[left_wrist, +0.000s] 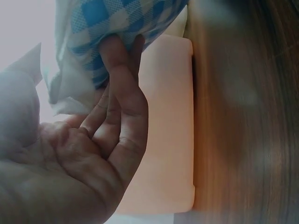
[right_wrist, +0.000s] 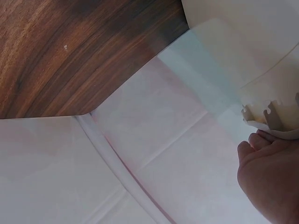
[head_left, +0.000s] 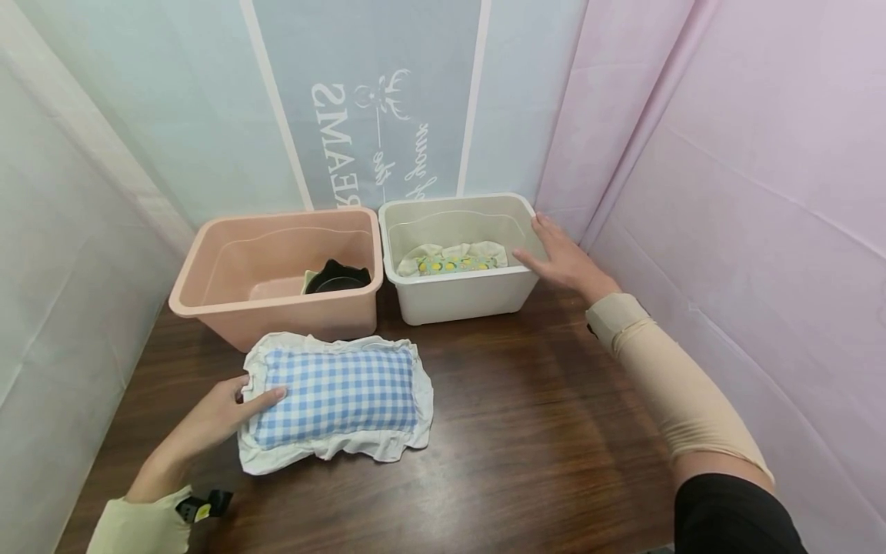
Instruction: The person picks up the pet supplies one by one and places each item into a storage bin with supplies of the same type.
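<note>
A blue-and-white checked pillow (head_left: 339, 392) with a ruffled white border is tilted in front of the pink bin, over the table. My left hand (head_left: 224, 412) grips its left end, thumb on the checked face and the other fingers behind it. In the left wrist view those fingers (left_wrist: 124, 88) bend against the pillow's underside (left_wrist: 128, 18). My right hand (head_left: 564, 258) holds the right rim of a white bin (head_left: 464, 300), its thumb reaching over the opening. Seen from the right wrist, its fingers (right_wrist: 254, 142) curl at the rim, fingertips partly hidden.
The pink bin (head_left: 277, 312) stands left of the white one, with a black cat-eared bowl (head_left: 337, 277) inside. A lemon-patterned, ruffled cloth item (head_left: 453, 263) lies in the white bin. Fabric walls (head_left: 761, 231) border the brown wooden table (head_left: 512, 431) on its left, back and right.
</note>
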Motion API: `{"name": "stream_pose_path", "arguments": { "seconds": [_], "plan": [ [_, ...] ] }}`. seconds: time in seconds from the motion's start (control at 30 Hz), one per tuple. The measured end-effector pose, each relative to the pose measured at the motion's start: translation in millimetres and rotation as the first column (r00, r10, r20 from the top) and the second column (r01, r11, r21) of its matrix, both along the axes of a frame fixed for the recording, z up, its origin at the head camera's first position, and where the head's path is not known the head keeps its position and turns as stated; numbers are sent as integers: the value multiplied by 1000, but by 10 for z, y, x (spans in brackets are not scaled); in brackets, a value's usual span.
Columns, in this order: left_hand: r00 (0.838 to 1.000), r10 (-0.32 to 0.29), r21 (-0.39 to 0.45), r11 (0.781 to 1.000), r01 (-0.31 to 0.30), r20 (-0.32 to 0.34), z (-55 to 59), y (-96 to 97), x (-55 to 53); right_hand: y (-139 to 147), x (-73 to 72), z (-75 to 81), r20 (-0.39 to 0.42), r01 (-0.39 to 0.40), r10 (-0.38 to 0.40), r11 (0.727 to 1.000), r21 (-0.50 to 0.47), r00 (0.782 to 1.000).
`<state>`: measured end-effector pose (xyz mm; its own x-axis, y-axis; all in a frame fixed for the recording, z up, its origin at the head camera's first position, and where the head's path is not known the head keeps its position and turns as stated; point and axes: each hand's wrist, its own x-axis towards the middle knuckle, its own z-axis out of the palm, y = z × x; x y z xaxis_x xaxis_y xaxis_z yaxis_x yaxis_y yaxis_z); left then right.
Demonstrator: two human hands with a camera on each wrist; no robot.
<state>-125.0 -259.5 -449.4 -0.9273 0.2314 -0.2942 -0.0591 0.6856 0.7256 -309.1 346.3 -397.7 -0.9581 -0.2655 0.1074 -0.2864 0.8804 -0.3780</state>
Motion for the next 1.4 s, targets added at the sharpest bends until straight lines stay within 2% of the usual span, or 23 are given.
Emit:
{"name": "stream_pose_path", "arguments": {
  "seconds": [0.33,0.5,0.67,0.8,1.07,1.4],
  "plan": [
    [1000,-20,79,997,20,-9,68,40,47,-15,29,20,7,-5,5,1000,-9,1000],
    [999,-36,133,990,39,-27,148,79,75,-13,23,11,0,-6,6,1000,-10,1000],
    [998,-35,144,989,43,-54,222,125,88,-15,19,9,-3,-7,7,1000,-11,1000],
    [998,-29,142,989,37,-58,257,149,105,-9,9,-6,-4,-7,7,1000,-15,1000],
    [997,-1,188,982,14,-71,362,189,123,4,-5,-10,-5,-9,9,1000,-4,1000],
    [996,22,269,963,1,-81,500,240,104,15,7,4,-8,-22,22,1000,21,1000]
  ]
}}
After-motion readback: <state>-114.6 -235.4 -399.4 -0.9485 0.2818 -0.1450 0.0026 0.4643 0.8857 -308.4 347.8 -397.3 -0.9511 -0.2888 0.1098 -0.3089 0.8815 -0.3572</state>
